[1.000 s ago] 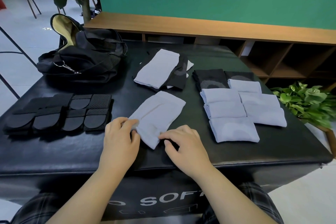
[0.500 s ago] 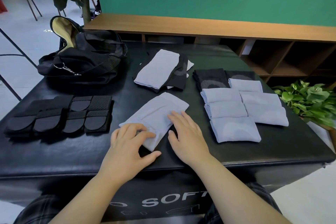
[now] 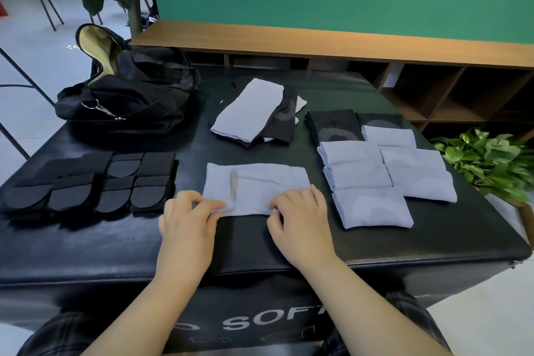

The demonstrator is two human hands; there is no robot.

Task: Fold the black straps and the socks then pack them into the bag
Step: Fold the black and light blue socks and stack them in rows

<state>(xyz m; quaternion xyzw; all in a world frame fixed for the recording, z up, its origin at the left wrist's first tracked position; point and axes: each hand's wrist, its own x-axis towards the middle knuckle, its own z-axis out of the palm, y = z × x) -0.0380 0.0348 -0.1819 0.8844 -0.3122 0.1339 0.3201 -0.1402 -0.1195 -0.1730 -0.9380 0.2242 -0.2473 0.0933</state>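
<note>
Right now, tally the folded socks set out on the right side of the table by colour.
Light grey folded socks: 6
Black folded socks: 2
Total: 8
Not counted: the light sock lying flat at the hands.

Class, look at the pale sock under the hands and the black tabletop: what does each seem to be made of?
Pale sock: seemingly soft knit fabric, matte, with a fuzzy terry-like edge and creases. Tabletop: probably padded faux leather, with a slight sheen and fine grain; real leather cannot be excluded.
</note>
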